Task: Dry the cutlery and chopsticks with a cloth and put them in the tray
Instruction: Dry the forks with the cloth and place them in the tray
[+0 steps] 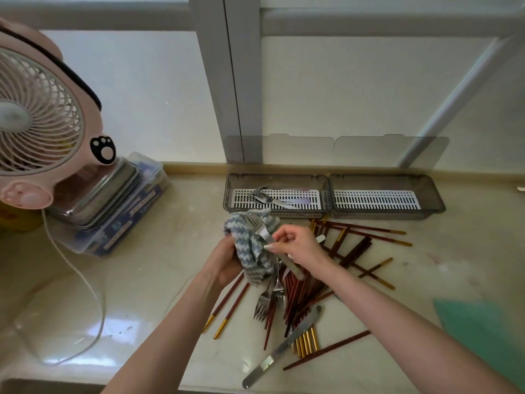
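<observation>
Fork (262, 233): metal, stiff, light, likely slick while wet; best taken by the handle, tines kept clear. Held above the desk near its middle, tines pressed into the cloth, handle running back under the right hand (299, 245), whose fingers (274, 246) pinch it narrowly just behind the tines.

Cloth (251, 245): blue-and-white knit, soft, bunched; gripped from below by the left hand (224, 261), closed around its folds.

Undried pile: forks (268, 301) and red-brown chopsticks (301, 291) with gold tips, heaped and crossing one another directly beneath the hands, spreading toward the desk's near edge; thin and prone to roll. A long flat knife (281, 348) lies diagonally at the near edge.

Tray (329, 194): two slotted compartments against the far edge; the left one holds a few forks (262, 196), the right one is bare. Lid stands open behind.

Fan (37, 115), pink, at the far left corner, standing on stacked metal trays (96, 194).
</observation>
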`<control>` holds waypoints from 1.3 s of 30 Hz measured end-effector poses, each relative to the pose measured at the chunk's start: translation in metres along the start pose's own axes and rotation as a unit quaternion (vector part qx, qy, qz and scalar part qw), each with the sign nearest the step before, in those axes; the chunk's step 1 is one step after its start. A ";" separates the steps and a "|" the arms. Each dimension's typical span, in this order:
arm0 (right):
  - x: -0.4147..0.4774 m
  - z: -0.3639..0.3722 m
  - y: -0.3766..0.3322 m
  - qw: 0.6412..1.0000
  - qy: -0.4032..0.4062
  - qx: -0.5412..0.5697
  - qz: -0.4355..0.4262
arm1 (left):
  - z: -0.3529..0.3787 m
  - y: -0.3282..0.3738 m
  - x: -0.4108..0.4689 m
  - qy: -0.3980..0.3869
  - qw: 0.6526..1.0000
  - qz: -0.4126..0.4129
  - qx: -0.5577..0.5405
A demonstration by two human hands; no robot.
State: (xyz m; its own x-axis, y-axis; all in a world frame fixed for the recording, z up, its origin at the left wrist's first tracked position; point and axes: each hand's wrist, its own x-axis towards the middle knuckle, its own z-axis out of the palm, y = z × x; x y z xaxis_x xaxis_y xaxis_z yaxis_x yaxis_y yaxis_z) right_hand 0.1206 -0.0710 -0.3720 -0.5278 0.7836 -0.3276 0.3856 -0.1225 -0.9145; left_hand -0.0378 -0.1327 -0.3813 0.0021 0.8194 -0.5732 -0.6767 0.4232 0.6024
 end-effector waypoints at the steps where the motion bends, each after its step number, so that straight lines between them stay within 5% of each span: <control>1: -0.001 0.006 0.001 1.000 0.008 0.012 0.015 | 0.003 0.000 0.002 -0.003 1.000 0.007 -0.006; 9: -0.007 0.030 -0.003 0.985 0.037 0.131 0.108 | 0.010 0.006 0.016 0.129 0.967 0.121 0.185; 18: -0.019 0.012 -0.006 0.988 0.044 0.119 0.087 | -0.014 0.032 0.032 0.257 0.955 0.105 0.108; 24: -0.008 0.018 -0.009 0.979 0.135 0.146 0.043 | 0.012 0.008 0.014 0.039 0.988 -0.006 0.147; 26: -0.001 0.024 -0.005 0.981 0.150 0.114 0.042 | 0.016 -0.003 0.015 0.037 0.993 -0.009 0.112; 30: -0.006 0.022 -0.001 0.992 0.095 0.078 0.025 | 0.017 -0.002 0.014 0.084 0.994 -0.008 0.066; 35: -0.025 0.010 0.015 0.979 -0.107 0.165 0.046 | 0.003 0.013 0.020 0.170 0.985 -0.011 0.003; 39: -0.027 0.016 0.019 0.975 -0.066 0.209 0.021 | 0.010 0.008 0.019 0.169 0.986 0.003 -0.010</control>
State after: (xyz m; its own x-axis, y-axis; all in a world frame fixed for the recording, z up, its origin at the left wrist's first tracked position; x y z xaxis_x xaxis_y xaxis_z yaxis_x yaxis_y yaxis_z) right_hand 0.1298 -0.1041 -0.3846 -0.6208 0.6911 -0.3701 0.0818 -0.4125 -0.9073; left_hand -0.0359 -0.1099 -0.3818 -0.2448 0.6454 -0.7236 -0.6905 0.4078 0.5974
